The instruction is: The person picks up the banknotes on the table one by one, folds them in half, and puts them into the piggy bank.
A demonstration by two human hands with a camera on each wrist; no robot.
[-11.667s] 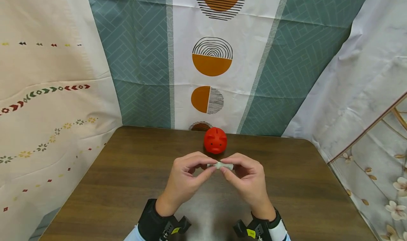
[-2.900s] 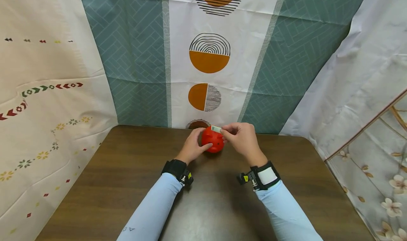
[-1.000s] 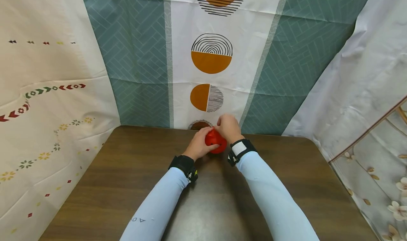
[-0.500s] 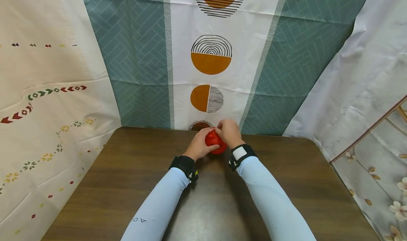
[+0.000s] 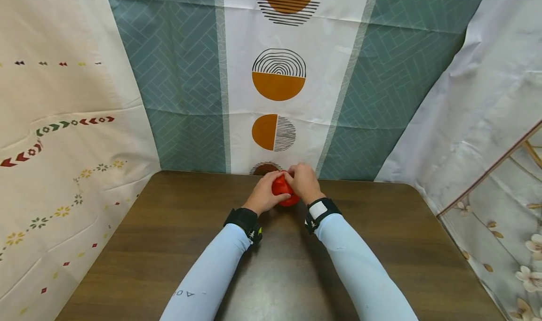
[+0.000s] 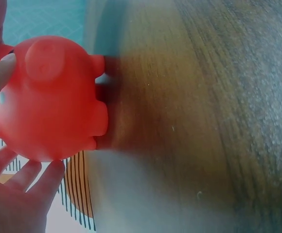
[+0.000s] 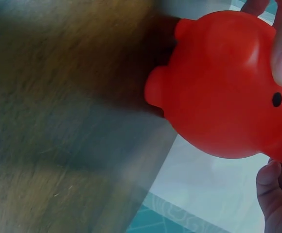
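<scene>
A red piggy bank [image 5: 281, 188] stands on the wooden table near its back edge, snout toward me. My left hand [image 5: 262, 194] grips its left side. The left wrist view shows several fingers [image 6: 26, 179] against that side and the thumb lying over the face near an eye. My right hand [image 5: 304, 180] is at the top right of the piggy bank, thumb and forefinger close together over its top. Its other fingers [image 7: 272, 177] curl beside the ear in the right wrist view. I cannot tell whether the right fingertips pinch anything.
The brown table [image 5: 178, 245] spreads out toward me. A patterned cloth [image 5: 275, 142] hangs right behind its back edge, with a cream embroidered cloth [image 5: 63, 170] at the left and a white floral one [image 5: 487, 170] at the right.
Earlier both hands held a small, pale folded banknote, then the right hand pinched it above the piggy bank while the left gripped the bank. Now the banknote is out of sight, the right hand lower.
</scene>
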